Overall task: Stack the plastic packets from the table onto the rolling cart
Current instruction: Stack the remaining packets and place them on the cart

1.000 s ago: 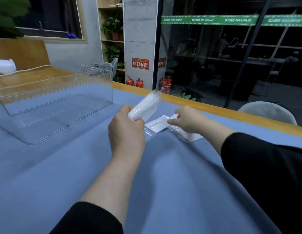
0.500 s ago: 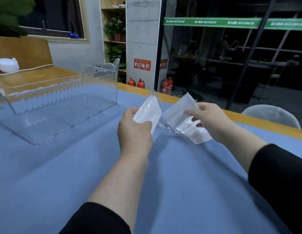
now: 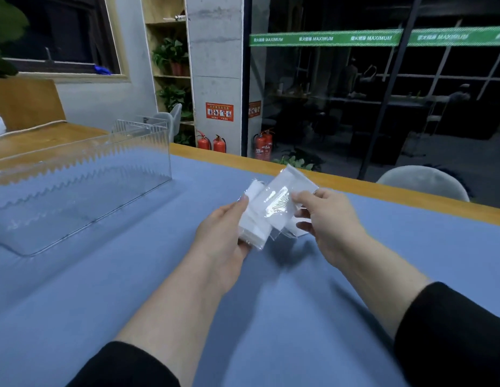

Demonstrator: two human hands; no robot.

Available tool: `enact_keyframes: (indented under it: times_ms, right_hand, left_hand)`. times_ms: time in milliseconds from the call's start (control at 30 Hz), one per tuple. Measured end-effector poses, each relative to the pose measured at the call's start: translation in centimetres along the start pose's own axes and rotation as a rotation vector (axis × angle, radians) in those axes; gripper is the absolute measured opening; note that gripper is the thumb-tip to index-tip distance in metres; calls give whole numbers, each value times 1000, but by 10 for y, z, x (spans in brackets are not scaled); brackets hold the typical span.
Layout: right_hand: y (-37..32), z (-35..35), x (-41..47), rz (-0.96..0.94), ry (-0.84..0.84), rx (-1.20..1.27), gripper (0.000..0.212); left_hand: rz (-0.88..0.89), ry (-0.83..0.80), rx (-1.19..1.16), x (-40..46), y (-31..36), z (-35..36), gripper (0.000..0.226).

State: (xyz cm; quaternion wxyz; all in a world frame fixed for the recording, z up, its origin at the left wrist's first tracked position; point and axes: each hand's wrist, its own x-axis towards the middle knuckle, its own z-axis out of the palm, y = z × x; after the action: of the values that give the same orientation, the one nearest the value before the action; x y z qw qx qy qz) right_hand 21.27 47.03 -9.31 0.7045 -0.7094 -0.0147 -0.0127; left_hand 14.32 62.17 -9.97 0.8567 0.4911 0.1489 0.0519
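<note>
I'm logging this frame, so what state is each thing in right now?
left hand: grips a stack of packets, held off the table
right hand: pinches a single packet, overlapping the stack
clear bin: upright on the blue cloth, open-topped

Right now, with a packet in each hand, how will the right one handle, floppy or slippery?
Probably light: the right hand lifts the packet by a fingertip pinch. It likely has some stiffness, since it stands up from the fingers without drooping. Its glossy wrap shows glare, so it may slide against the left hand's packets.
</note>
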Motion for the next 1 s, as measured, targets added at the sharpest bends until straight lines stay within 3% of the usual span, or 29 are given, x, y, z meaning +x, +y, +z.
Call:
enact_keyframes:
  times_ms: [133,200,300,400,500,767,1000]
  right_hand:
    - [8,7,-2,-54,-63,-115,30]
    - [3,2,2,-145,-11,-190,34]
    - [-8,-22,20,-334,106,-431,17]
    - [-15,-51,43,-431,-186,-1044,27]
    - [-27,-54,60,-347,-455,-1319,34]
    - [-13,3,113,-363,-607,-1388,35]
    - [7,32,140,-455,-647,-1407,12]
  left_hand:
    - [30,-64,37,-1,-5,5,31]
    - [91,23,104,1,-5,1,22]
    - [236,189,241,4,1,-7,21]
    - [378,268,365,2,6,-8,25]
    - [446,275,490,2,6,-6,27]
    - [464,312,587,5,4,-8,31]
    - [471,279,590,9,0,-8,30]
